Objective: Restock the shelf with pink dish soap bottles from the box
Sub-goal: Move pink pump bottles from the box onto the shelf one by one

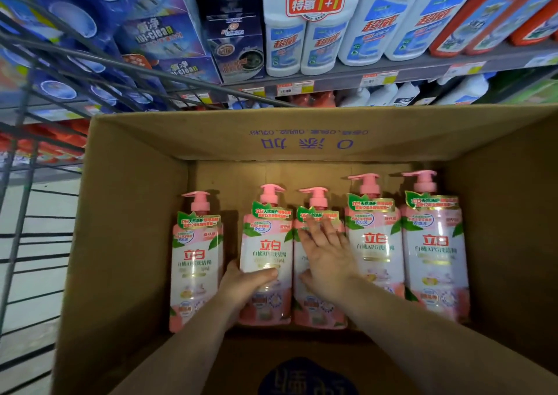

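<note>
Cardboard is walling a box [136,213] in the head view, and five pink dish soap bottles [431,249] are lying in one row on its floor, side by side from 9 to 3 o'clock. Each long axis is running 6 to 12 o'clock, with the pump heads pointing at 12, toward the shelf [332,77]. The left hand [244,283] is gripping the second bottle [267,243] counted from 9 o'clock, its thumb curling across the front. The right hand [326,252] is resting on the third bottle [314,304], fingers straight and spread.
</note>
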A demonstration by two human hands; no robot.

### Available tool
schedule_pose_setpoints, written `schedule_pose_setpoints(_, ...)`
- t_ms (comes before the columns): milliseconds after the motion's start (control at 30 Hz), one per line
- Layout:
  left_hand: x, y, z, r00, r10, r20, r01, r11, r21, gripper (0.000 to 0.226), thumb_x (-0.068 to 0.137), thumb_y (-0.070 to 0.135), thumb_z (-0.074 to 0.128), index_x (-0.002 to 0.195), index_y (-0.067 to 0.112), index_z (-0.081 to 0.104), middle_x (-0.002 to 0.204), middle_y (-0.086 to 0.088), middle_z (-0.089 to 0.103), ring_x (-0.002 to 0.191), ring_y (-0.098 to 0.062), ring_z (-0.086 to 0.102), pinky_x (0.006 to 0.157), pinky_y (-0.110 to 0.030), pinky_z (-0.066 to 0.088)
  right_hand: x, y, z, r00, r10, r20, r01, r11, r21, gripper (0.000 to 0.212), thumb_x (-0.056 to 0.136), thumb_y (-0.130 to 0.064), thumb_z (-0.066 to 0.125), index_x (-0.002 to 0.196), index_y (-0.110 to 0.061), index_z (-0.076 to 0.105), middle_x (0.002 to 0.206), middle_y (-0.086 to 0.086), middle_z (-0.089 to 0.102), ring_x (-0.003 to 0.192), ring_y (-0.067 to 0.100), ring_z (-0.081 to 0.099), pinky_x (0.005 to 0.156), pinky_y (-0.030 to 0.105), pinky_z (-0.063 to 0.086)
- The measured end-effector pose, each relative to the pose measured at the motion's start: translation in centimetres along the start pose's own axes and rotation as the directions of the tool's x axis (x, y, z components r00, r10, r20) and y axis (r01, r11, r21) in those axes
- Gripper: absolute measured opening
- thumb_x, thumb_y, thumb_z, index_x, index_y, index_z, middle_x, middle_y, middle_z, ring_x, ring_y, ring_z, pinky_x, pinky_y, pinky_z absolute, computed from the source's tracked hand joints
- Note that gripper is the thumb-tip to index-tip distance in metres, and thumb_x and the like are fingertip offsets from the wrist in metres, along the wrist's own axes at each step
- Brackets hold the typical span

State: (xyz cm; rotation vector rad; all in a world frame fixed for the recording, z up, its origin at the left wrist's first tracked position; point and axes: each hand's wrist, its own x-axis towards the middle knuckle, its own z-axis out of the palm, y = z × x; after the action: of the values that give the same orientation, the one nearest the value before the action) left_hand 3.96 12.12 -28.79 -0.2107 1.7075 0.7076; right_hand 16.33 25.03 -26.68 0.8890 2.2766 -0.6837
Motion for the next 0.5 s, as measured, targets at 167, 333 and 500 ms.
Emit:
schedule_pose_setpoints(167, -1.7, -0.2, -0.5, 0.990, 0.087, 0.114, -0.078, 0.994, -0.078, 0.057, 0.060, 0.019, 0.086, 0.108, 0.024, 0.055, 0.098, -0.005, 0.073, 0.090, -0.024, 0.071, 0.084, -0.043, 0.054, 0.2, -1.8, -0.5, 0.990, 0.093, -0.102, -0.055, 0.943, 0.327, 0.088, 0.087, -0.067, 0.038, 0.153, -0.018, 0.008, 0.162, 0.003, 0.002, 0.148, 0.027, -0.009, 0.118, 0.043, -0.007)
schedule_pose_setpoints(333, -3.7, 0.3, -1.0, 0.973, 0.143, 0.183, -0.115, 0.981, -0.158, 0.079, 0.056, 0.018, 0.087, 0.126, 0.018, 0.051, 0.106, -0.012, 0.072, 0.092, -0.027, 0.071, 0.079, -0.042, 0.057, -0.9, -3.3, -1.6, 0.992, 0.088, -0.090, 0.009, 0.667, 0.745, 0.108, 0.074, -0.041, 0.076, 0.152, -0.023, 0.004, 0.140, -0.002, 0.046, 0.135, 0.020, 0.038, 0.108, 0.036, 0.035)
schedule_pose_setpoints(500, -7.2, 1.7, -1.4, 0.961, 0.185, 0.205, -0.150, 0.973, -0.175, 0.066, 0.057, 0.024, 0.080, 0.116, 0.026, 0.052, 0.090, 0.002, 0.076, 0.081, -0.017, 0.073, 0.058, -0.028, 0.055, -2.6, -4.2, -3.5, 0.997, 0.033, -0.071, 0.054, 0.365, 0.930, 0.106, 0.075, -0.016, 0.079, 0.150, -0.025, 0.006, 0.114, -0.011, 0.065, 0.101, -0.001, 0.063, 0.086, 0.018, 0.052)
